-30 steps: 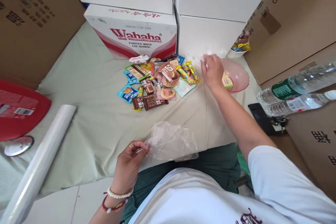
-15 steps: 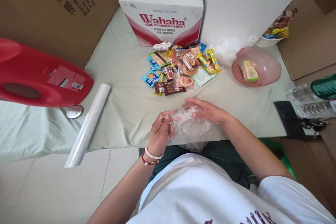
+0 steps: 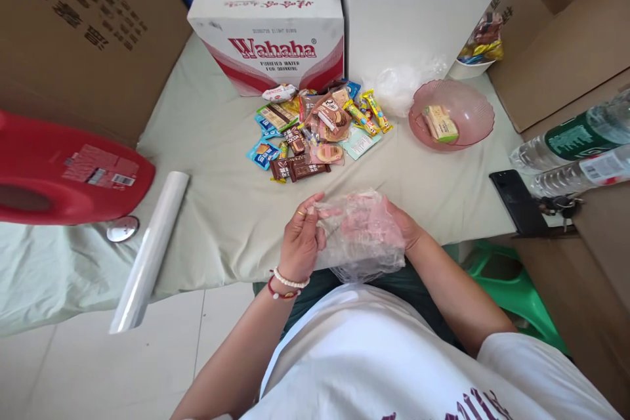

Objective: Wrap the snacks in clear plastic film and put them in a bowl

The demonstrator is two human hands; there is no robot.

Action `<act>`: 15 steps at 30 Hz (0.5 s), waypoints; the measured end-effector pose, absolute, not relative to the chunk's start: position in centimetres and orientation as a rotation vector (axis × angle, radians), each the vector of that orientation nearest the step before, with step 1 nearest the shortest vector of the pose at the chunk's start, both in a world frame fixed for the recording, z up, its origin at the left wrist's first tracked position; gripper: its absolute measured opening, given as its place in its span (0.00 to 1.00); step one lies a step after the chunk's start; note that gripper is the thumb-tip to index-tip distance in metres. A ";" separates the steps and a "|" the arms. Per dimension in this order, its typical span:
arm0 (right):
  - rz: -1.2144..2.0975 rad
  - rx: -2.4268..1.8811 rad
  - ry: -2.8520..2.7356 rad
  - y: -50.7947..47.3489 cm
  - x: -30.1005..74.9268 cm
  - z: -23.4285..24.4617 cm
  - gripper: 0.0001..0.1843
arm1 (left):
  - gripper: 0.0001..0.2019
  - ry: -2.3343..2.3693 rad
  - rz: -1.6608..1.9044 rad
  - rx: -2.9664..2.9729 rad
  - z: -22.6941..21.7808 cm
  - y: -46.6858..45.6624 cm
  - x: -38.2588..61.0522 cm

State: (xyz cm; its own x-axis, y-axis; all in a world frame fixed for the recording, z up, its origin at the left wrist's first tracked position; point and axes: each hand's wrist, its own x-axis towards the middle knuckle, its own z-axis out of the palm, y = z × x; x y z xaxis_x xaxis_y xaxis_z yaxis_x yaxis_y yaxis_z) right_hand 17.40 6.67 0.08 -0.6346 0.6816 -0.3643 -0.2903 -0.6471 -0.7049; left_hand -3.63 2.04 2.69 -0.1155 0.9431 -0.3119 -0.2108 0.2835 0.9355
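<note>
A crumpled clear plastic bag (image 3: 367, 252) spans the space between my hands at the table's front edge. My left hand (image 3: 302, 236) pinches its left side between thumb and fingers. My right hand (image 3: 378, 220) shows through the film, its fingers stretched out to the left; whether they lie inside the bag or behind it, I cannot tell. Beyond my hands lies a pile of wrapped snacks (image 3: 315, 125), with brown, blue and yellow packets. A pink glass bowl (image 3: 477, 125) to the right holds a wrapped biscuit packet (image 3: 440, 123).
Along the left lie a roll of plastic film (image 3: 150, 249), a round lid (image 3: 122, 229) and a red jug (image 3: 73, 170). White boxes (image 3: 418, 33) stand at the back. Plastic bottles (image 3: 575, 144), a phone (image 3: 516, 200) and keys (image 3: 564, 205) sit right, above a green stool (image 3: 516, 289).
My right hand has moved down against the bag, and its fingers now show through the film. The bag is spread wider. The camera view has shifted to the right.
</note>
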 end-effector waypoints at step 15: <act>1.656 -1.258 -1.193 11.3 23.3 -0.9 0.26 | 0.18 2.084 1.303 0.960 -0.3 5.0 -11.4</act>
State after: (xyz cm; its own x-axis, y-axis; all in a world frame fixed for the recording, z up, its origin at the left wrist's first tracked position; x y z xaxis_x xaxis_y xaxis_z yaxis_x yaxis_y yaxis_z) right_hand 23.27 11.26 -0.91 -0.2578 0.9209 -0.2922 -0.0142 -0.3060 -0.9519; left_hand -11.44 5.04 -0.33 -0.6277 0.7772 -0.0436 0.3009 0.2938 0.9073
